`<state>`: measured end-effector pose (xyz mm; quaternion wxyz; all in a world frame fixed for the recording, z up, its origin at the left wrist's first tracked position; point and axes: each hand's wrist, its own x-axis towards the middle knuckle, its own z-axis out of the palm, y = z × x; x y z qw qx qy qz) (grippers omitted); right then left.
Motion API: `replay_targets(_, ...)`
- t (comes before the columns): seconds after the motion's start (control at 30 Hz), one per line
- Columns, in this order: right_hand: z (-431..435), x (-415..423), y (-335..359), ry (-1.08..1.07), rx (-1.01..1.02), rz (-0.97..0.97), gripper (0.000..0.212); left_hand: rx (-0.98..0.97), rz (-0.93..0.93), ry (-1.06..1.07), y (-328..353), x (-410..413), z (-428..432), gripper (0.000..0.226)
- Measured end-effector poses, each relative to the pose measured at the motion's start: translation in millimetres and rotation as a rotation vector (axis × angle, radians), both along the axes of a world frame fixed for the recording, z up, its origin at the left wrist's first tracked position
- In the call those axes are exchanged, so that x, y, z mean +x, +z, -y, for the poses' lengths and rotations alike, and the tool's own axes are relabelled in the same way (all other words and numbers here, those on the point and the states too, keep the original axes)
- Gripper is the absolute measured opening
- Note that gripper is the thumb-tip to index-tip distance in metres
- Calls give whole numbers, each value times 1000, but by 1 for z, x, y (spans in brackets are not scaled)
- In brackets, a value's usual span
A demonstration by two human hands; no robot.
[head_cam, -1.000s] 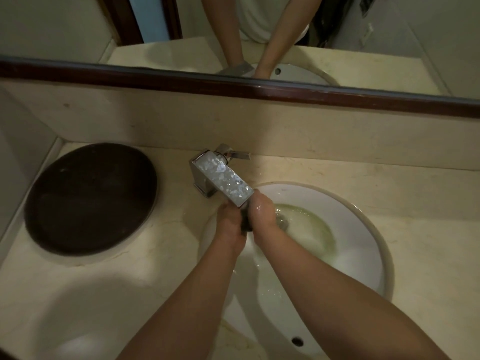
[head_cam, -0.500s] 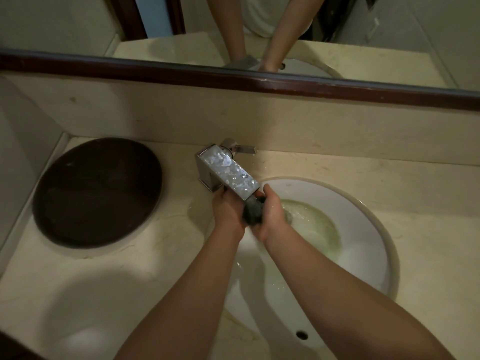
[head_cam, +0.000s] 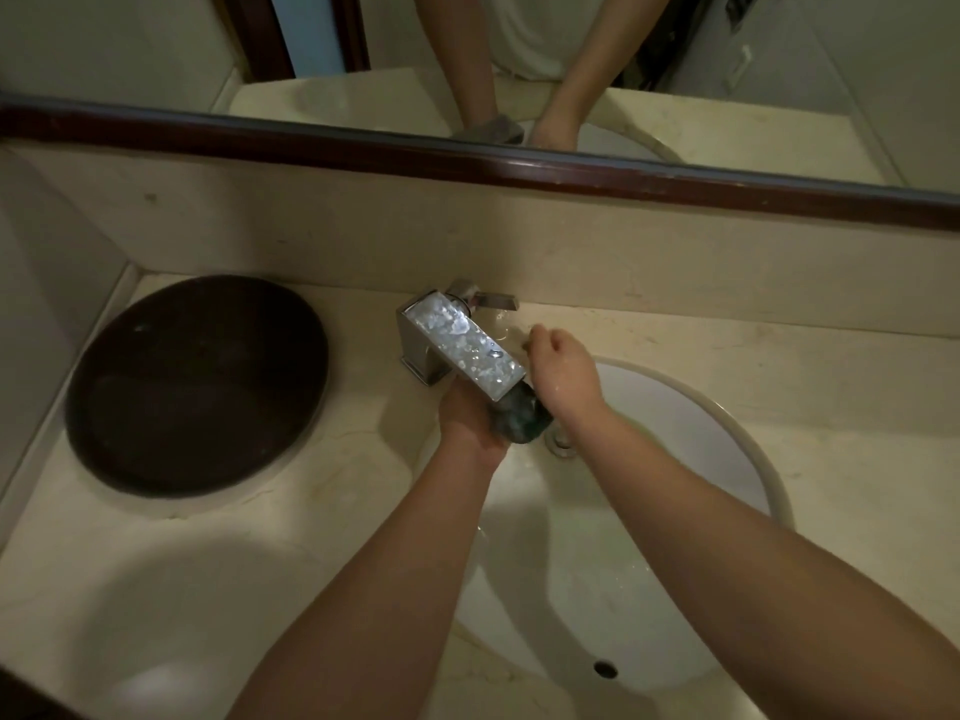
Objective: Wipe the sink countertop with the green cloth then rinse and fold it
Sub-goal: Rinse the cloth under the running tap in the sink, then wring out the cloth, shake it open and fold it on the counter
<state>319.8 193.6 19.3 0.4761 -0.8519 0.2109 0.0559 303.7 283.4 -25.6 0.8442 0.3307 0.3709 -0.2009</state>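
Observation:
The green cloth (head_cam: 522, 418) is a dark wet bunch under the spout of the chrome faucet (head_cam: 460, 348), over the white sink basin (head_cam: 691, 423). My left hand (head_cam: 467, 418) grips the cloth from the left, partly hidden by the spout. My right hand (head_cam: 561, 363) is off the cloth, raised beside the spout, with loosely curled fingers pointing toward the faucet lever (head_cam: 493, 299). It holds nothing. The beige marble countertop (head_cam: 208, 563) surrounds the basin.
A dark round tray (head_cam: 197, 387) lies on the counter at the left. The drain (head_cam: 561, 443) shows beneath the cloth and an overflow hole (head_cam: 605, 668) near the front rim. A mirror with a dark wooden frame (head_cam: 467, 158) runs along the back wall.
Both hands held the cloth under the spout before. My right hand has let go and moved up and back toward the faucet lever. The left hand keeps the cloth.

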Motion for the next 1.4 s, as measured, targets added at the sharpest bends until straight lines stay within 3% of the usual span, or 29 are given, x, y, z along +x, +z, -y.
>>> replay_targets(0.1, 2, 13, 37, 164, 73, 132, 37, -108, 17, 28, 6, -6, 2, 33)
replay_targets(0.27, 2, 19, 54, 276, -12, 73, 41, -95, -74, -3, 16, -15, 7, 32)
replay_targets(0.4, 8, 6, 61, 371, 23, 24, 36, -97, 21, -8, 20, -26, 15, 25)
replay_targets(0.5, 32, -10, 56, 400, -18, -9, 36, 11, 112, -56, 25, -35, 23, 16)
replay_targets(0.73, 92, -67, 43, 568, 36, -338, 23, 200, 274, -168, 51, -76, 45, 32)
replay_targets(0.9, 107, -78, 70, 564, 52, -201, 24, 465, 464, -255, 82, -106, 56, 34)
replay_targets(1.03, 112, -86, 117, 624, -8, 26, 35, 820, 616, -571, 97, -127, 52, 41)
replay_targets(1.17, 105, -99, 151, 710, -127, 135, 35, 1191, 699, -790, 109, -132, 55, 23)
replay_targets(1.23, 104, -104, 164, 716, -126, 213, 35, 1183, 687, -767, 113, -131, 52, 19)
replay_targets(1.3, 107, -106, 173, 661, -62, 263, 33, 1050, 627, -650, 115, -127, 45, 18)
replay_targets(1.4, 114, -107, 174, 495, 46, 363, 34, 702, 575, -363, 121, -121, 40, 48)
